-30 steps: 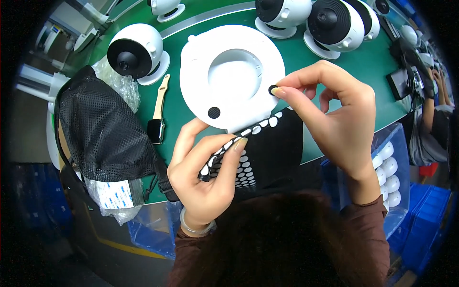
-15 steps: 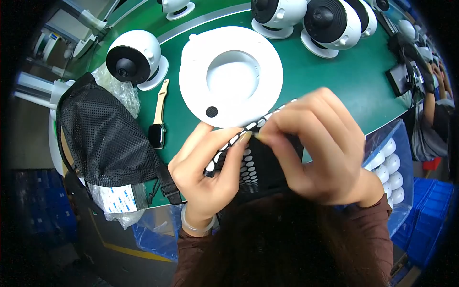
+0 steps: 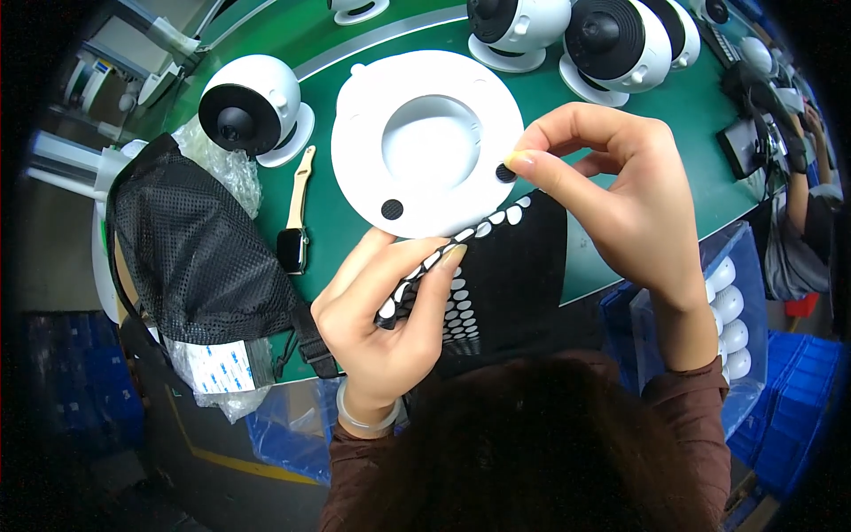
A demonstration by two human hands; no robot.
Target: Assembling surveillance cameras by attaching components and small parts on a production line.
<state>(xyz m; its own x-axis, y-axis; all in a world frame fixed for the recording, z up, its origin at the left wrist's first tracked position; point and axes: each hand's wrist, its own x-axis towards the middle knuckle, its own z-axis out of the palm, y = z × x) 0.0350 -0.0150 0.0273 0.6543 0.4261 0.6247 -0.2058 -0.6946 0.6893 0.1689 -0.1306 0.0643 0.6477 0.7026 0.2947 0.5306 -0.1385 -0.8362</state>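
- By the ring (image 3: 363, 155), I see right hand (image 3: 631, 191) pinching pad (image 3: 505, 175); likely light, soft; take its rim.
- Beside it, left hand (image 3: 381, 324) clasping sheet (image 3: 496, 257); probably limp, grip edge.

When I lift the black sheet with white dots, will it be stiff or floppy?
Probably floppy: the sheet bends over where the left hand pinches it. It is likely light for its size, since its folded edge looks thin.
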